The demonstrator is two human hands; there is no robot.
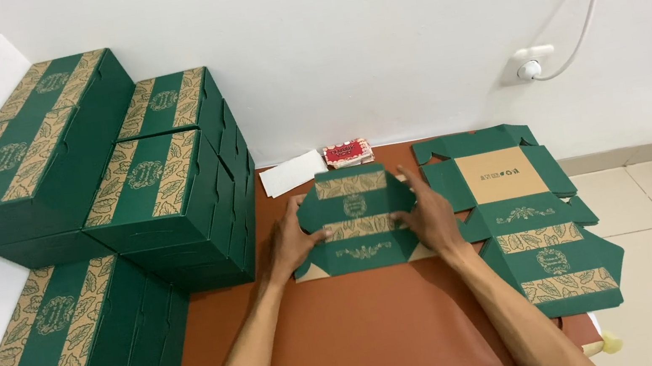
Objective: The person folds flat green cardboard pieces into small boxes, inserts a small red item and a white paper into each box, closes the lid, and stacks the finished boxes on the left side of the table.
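A green cardboard box blank [357,219] with tan leaf bands lies partly folded in the middle of the brown table [365,339]. My left hand [294,243] grips its left side flap. My right hand [428,215] grips its right side, fingers over the top edge. Both forearms reach in from the bottom of the view.
Flat green box blanks [531,218] lie stacked at the table's right. Several assembled green boxes [147,178] are piled at the left, up against the wall. A white paper [292,172] and a small red packet [348,153] lie at the far edge. A wall socket [530,65] with a cable is at the right.
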